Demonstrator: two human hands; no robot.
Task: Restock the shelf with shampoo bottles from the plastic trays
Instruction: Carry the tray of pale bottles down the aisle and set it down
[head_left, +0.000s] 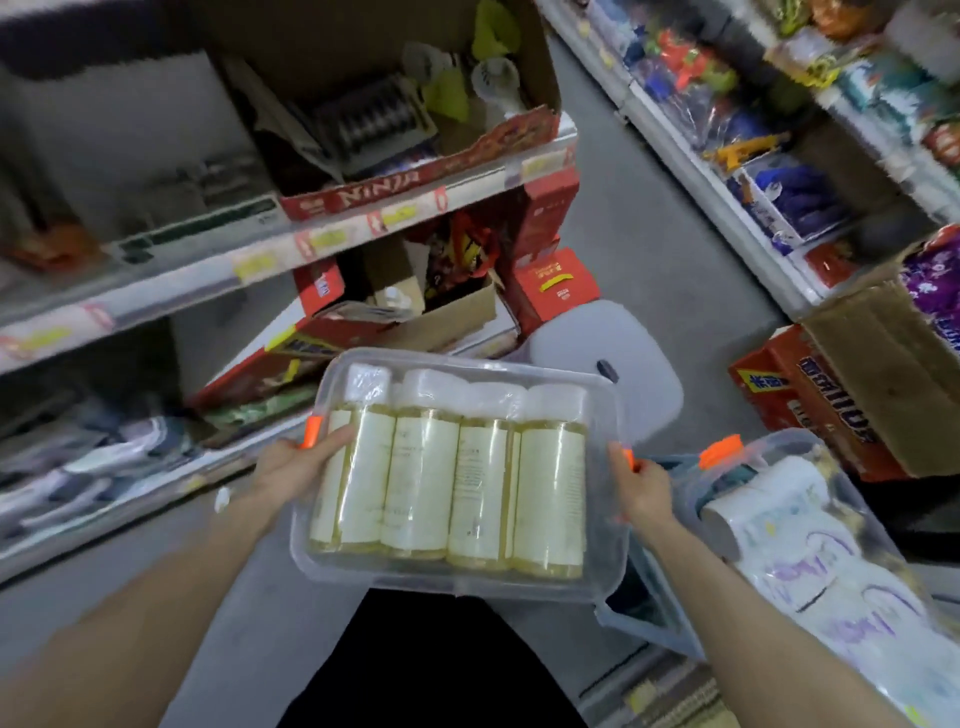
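Clear glossy plastic tray (607, 540), orange plastic clips (311, 432). Transparent plastic shampoo bottles (421, 467): matt cream paper labels, white caps under shiny crinkled film. Brown cardboard box (883, 384) matt, rough. Grey floor (649, 234) smooth, dull. White plastic stool (623, 338) smooth.

Four shampoo bottles (452, 478) laid side by side in tray (609, 519). Tray gripped by left hand (291, 467) at left edge, right hand (644, 491) at right edge. Shelf (249, 270) at left; second tray (779, 452) at right; stool (602, 348) beyond.
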